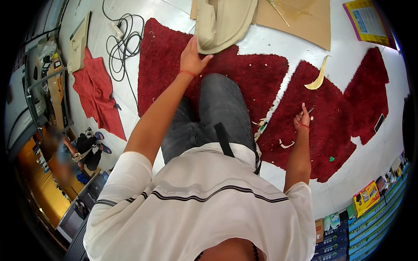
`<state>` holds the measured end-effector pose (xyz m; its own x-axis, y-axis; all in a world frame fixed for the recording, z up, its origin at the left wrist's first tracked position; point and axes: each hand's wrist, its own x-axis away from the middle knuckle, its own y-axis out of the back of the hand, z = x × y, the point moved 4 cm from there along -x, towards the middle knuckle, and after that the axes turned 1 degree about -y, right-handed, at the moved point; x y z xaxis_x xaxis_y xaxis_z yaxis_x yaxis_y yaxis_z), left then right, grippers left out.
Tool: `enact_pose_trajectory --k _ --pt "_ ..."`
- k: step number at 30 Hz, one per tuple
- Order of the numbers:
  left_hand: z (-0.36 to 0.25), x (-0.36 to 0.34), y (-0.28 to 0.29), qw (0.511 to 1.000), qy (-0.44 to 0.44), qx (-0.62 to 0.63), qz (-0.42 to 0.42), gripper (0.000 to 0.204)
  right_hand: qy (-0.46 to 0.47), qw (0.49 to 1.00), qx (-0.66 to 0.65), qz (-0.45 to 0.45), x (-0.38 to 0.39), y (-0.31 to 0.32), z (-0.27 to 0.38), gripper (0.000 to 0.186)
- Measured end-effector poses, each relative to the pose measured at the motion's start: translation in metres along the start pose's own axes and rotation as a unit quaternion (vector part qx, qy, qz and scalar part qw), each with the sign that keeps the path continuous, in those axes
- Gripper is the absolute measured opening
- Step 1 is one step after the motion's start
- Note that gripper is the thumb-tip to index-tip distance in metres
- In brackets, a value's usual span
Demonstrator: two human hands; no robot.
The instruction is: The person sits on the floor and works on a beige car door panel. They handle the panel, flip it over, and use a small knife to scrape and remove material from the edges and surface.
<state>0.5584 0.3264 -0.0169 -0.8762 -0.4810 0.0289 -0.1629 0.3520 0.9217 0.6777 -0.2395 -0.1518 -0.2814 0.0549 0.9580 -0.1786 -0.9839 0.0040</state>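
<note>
My left hand (193, 57) grips the near left corner of a beige curved panel (233, 28), fingers along its side and thumb spread below its lower edge. The panel lies partly over a dark red shaggy rug piece (257, 71). Over to the right, my right hand (301, 118) is closed round a small, thin metal tool (310, 110); its kind is too small to make out. Beneath that hand lies another red rug piece (326, 130). A curved cream offcut (320, 78) rests at the rug's far edge, and smaller scraps (286, 144) lie nearer.
A coiled black cable (124, 48) and red cloth (98, 89) lie at left. Cardboard (300, 21) is at the far side. A phone-like dark object (379, 123) rests on the right rug piece (370, 93). Boxes (365, 198) line the lower right. Another person (87, 152) sits far left.
</note>
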Motion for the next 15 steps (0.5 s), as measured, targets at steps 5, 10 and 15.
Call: enact_pose_trajectory --k 5,10,15 --pt "0.002 -0.055 -0.039 0.993 0.096 -0.019 0.068 0.119 -0.009 1.000 0.006 -0.017 0.006 -0.002 0.000 0.056" --pt "0.008 -0.051 -0.047 0.995 0.087 0.014 0.038 0.121 -0.005 0.999 0.011 -0.036 0.001 -0.003 0.001 0.056" --pt "0.012 -0.053 -0.047 0.995 0.083 0.000 0.048 0.125 -0.020 0.999 0.006 -0.038 0.005 -0.003 0.001 0.055"
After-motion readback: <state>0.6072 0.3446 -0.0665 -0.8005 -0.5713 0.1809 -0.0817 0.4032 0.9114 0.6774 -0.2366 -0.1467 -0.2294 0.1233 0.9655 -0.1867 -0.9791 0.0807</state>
